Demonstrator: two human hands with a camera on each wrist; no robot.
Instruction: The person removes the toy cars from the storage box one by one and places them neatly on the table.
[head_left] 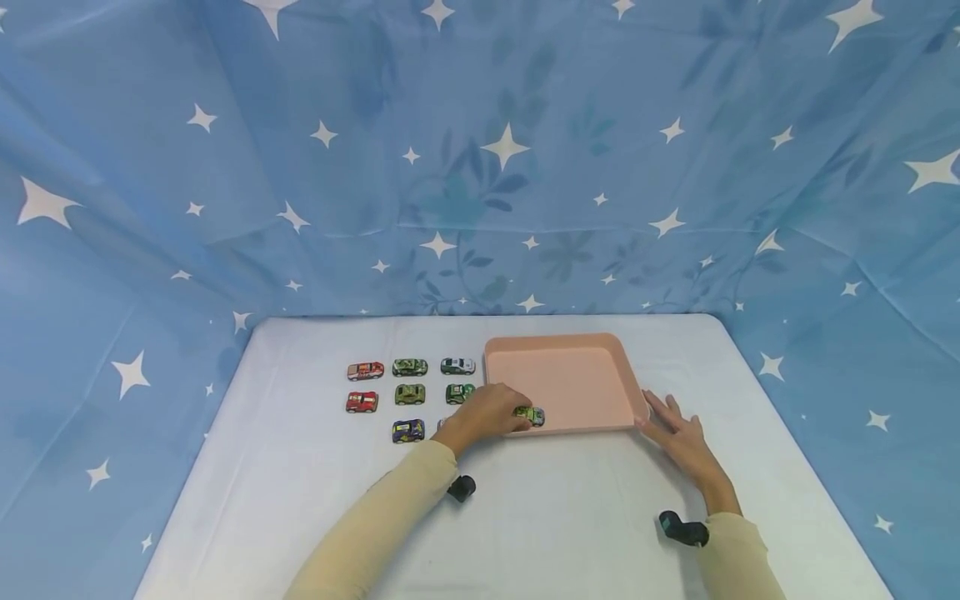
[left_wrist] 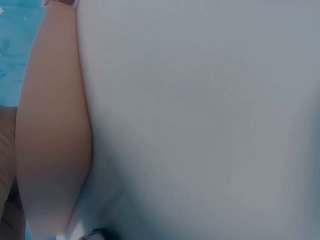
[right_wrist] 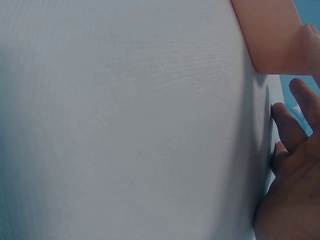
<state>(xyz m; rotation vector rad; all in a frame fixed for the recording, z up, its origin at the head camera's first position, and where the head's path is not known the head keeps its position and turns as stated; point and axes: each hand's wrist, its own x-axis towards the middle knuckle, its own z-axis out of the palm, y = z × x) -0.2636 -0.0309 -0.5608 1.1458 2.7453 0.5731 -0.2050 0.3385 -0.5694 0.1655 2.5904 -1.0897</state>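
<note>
My left hand [head_left: 487, 414] reaches over the near left edge of a shallow pink tray [head_left: 555, 342] and pinches a small green toy car [head_left: 536, 416] between its fingertips. Part of the car is hidden by the fingers. In the left wrist view the tray's side wall [left_wrist: 55, 125] fills the left, with a bit of the hand [left_wrist: 7, 165] behind it. At the tray's near right corner, my right hand [head_left: 684, 442] has its fingers spread, thumb against the wall. The right wrist view shows this hand [right_wrist: 295, 185] beside the tray corner [right_wrist: 275, 45].
Several toy cars stand in rows left of the tray, among them a red car [head_left: 362, 402], a purple-blue car [head_left: 408, 430] and a white-and-green car [head_left: 457, 366]. One more is mostly covered by the left wrist. A starry blue curtain [head_left: 465, 192] borders the white table [head_left: 315, 508].
</note>
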